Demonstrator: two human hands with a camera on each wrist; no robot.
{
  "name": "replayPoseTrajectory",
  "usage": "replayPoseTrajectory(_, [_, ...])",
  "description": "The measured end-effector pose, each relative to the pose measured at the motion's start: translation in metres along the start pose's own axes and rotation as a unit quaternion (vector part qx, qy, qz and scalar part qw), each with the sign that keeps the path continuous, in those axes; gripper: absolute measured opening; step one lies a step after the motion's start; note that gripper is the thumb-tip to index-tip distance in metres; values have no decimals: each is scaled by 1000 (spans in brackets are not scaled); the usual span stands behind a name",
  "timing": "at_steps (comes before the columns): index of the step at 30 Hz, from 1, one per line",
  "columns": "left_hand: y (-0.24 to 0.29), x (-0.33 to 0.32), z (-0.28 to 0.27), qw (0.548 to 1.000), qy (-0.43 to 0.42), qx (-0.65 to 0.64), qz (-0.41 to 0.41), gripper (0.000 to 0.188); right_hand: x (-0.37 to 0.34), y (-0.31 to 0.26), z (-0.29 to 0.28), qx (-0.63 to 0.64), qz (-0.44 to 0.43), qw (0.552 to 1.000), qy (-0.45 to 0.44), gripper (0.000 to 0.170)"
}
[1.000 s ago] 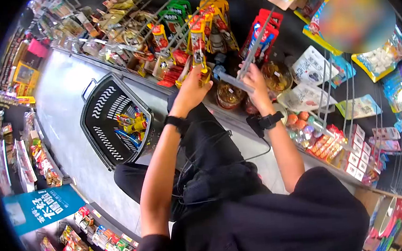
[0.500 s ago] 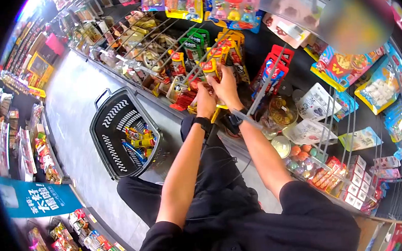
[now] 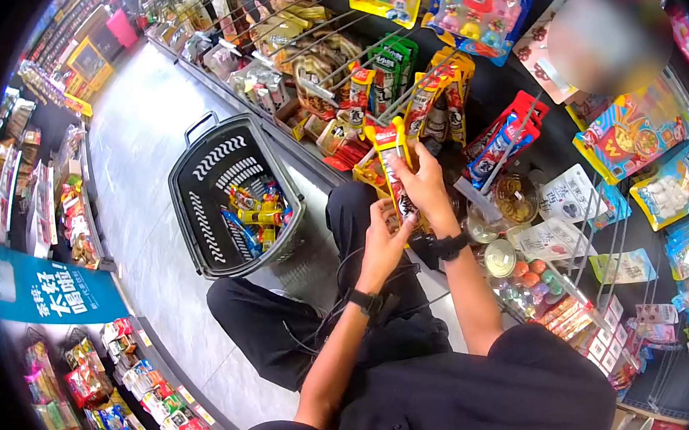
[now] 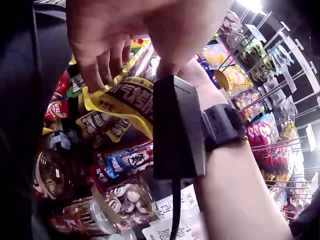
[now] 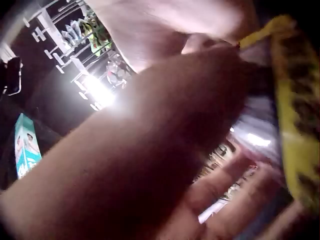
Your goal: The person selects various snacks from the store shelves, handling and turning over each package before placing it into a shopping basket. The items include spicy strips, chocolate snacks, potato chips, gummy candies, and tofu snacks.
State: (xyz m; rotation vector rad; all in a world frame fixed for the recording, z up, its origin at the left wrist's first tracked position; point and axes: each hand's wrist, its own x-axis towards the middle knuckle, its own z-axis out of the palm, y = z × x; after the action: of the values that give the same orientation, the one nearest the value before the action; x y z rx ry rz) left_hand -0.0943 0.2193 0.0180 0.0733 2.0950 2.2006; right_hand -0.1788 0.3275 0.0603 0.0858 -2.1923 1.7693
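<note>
A long yellow-and-red snack packet (image 3: 395, 169) is held upright between both hands in the head view. My left hand (image 3: 384, 240) pinches its lower end, and my right hand (image 3: 424, 183) grips its side higher up. In the left wrist view the packet (image 4: 132, 97) shows yellow edges and dark lettering, with the left hand (image 4: 145, 35) at its top. The right wrist view has the packet (image 5: 300, 115) close and blurred beside fingers. Similar packets (image 3: 453, 95) hang on hooks behind it.
A black basket (image 3: 196, 203) with several colourful packets (image 3: 259, 217) stands on the grey floor (image 3: 141, 143) at the left. Metal hooks, hanging bags (image 3: 632, 128) and jars (image 3: 515, 200) line the shelf at the right. A blue sign (image 3: 55, 281) stands at far left.
The right hand left a clear holder by the hooks and joined the left at the packets. Both hands have since drawn one packet back from the rack, closer to the body.
</note>
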Motion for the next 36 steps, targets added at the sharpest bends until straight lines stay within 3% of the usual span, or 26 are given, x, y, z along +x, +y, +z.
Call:
replayPoseTrajectory(1, [2, -8, -3, 1000, -8, -16, -15, 39, -6, -3, 3, 47, 36, 998, -30, 38])
replayPoseTrajectory(4, [1, -26, -24, 997, -10, 82, -13, 36, -25, -20, 21, 32, 14, 998, -47, 36])
replayPoseTrajectory(5, [3, -31, -35, 995, -31, 78, -55, 36, -34, -38, 24, 56, 60, 994, -73, 36])
replayPoseTrajectory(7, [3, -44, -54, 997, -29, 50, -59, 37, -49, -25, 33, 46, 23, 996, -71, 33])
replayPoseTrajectory(8, [-12, -50, -63, 998, -42, -10, -52, 36, -57, -35, 36, 127, 51, 987, -81, 33])
replayPoseTrajectory(11, [29, -81, -89, 996, -47, 81, -2, 39, -76, -64, 42, 296, 98, 945, -99, 37])
replayPoseTrajectory(13, [52, -98, -101, 997, 10, 70, 26, 39, -80, -70, 46, 400, 88, 900, -148, 40])
replayPoseTrajectory(16, [62, -121, -122, 969, 139, 175, 102, 41, -84, -93, 62, 346, 25, 909, -230, 52])
replayPoseTrajectory(19, [82, -145, -145, 913, 268, 258, 165, 43, -102, -107, 79, 324, -27, 907, -266, 50])
replayPoseTrajectory(21, [89, -160, -160, 871, 337, 298, 198, 43, -117, -117, 92, 359, -23, 884, -298, 62])
replayPoseTrajectory(24, [92, -178, -179, 838, 372, 334, 220, 48, -129, -127, 114, 439, -21, 828, -349, 77])
replayPoseTrajectory(27, [90, -183, -194, 816, 401, 339, 243, 49, -138, -144, 127, 473, 11, 796, -376, 78])
replayPoseTrajectory(28, [89, -185, -197, 812, 408, 336, 250, 50, -140, -152, 129, 427, 26, 823, -374, 88])
replayPoseTrajectory(31, [86, -185, -201, 804, 433, 315, 258, 50, -141, -158, 138, 425, 22, 818, -387, 88])
replayPoseTrajectory(32, [86, -185, -202, 804, 436, 316, 253, 47, -140, -152, 143, 467, -8, 792, -394, 67])
replayPoseTrajectory(35, [79, -180, -205, 859, 407, 242, 195, 44, -137, -140, 154, 420, 54, 829, -365, 59])
replayPoseTrajectory(36, [72, -180, -208, 904, 362, 189, 131, 40, -135, -126, 157, 386, 82, 848, -353, 52])
